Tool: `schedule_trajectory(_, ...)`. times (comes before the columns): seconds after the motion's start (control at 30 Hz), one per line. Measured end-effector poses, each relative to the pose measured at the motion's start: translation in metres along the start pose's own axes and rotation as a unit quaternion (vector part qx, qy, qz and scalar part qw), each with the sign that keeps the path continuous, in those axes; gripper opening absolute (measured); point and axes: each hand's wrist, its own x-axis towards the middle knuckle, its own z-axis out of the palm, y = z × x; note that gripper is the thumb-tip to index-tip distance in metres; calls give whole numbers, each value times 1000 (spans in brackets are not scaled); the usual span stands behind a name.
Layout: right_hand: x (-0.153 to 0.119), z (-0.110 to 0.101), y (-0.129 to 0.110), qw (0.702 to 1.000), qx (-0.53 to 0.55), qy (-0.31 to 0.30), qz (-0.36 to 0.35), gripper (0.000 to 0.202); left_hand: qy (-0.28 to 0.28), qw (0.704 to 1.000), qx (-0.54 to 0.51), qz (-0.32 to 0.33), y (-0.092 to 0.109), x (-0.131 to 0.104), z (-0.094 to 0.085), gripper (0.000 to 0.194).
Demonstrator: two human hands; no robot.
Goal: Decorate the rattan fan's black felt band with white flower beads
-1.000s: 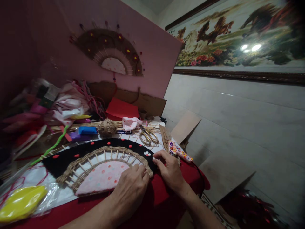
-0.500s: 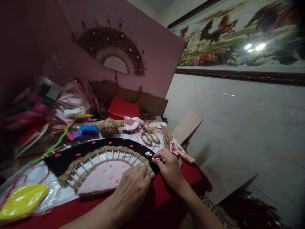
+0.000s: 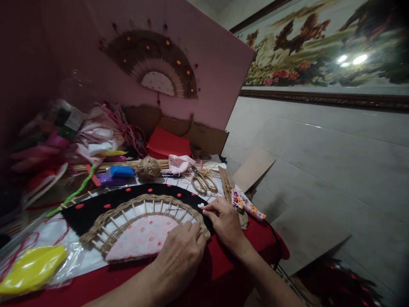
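Observation:
A half-round fan (image 3: 119, 221) lies on the table, with a black outer band, woven cord arcs, thin sticks and a pink dotted cloth centre (image 3: 143, 236). Red dots are spaced along the black band. Near the band's right end is a small flower (image 3: 201, 206) with white petals around a red dot. My right hand (image 3: 225, 219) has thumb and forefinger pinched at this flower's lower edge, on a small white petal. My left hand (image 3: 185, 247) rests over the fan's lower right part, its fingers curled together; what they hold, if anything, is hidden.
Behind the fan are a twine ball (image 3: 148, 168), gold-handled scissors (image 3: 203, 183), a blue packet (image 3: 120, 171) and red paper (image 3: 168, 143). A flower-patterned glue gun (image 3: 247, 204) lies right. A yellow bag (image 3: 33, 268) is front left. Another fan (image 3: 153, 59) hangs on the pink board.
My right hand has brought the small white petal up and left, against the flower. My left hand stays on the fan. The whole view has shifted slightly.

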Motion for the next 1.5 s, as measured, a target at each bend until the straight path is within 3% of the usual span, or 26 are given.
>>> schedule_trajectory(0.53, -15, -13, 1, 997, -39, -25, -54, 22, -7, 1000, 8, 2, 0, 1, -1, 8)
schedule_trajectory(0.7, -10, -11, 0, 998, -36, -21, -55, 15, -4, 1000, 3, 5, 0, 1, 0, 8)
schedule_trajectory(1.07, -2, -5, -6, 987, -146, -40, -55, 10, -7, 1000, 8, 7, 1, 1, 0, 7)
schedule_trajectory(1.5, -4, -2, -5, 987, -140, -48, -67, 12, -5, 1000, 15, 7, 1, 3, -2, 9)
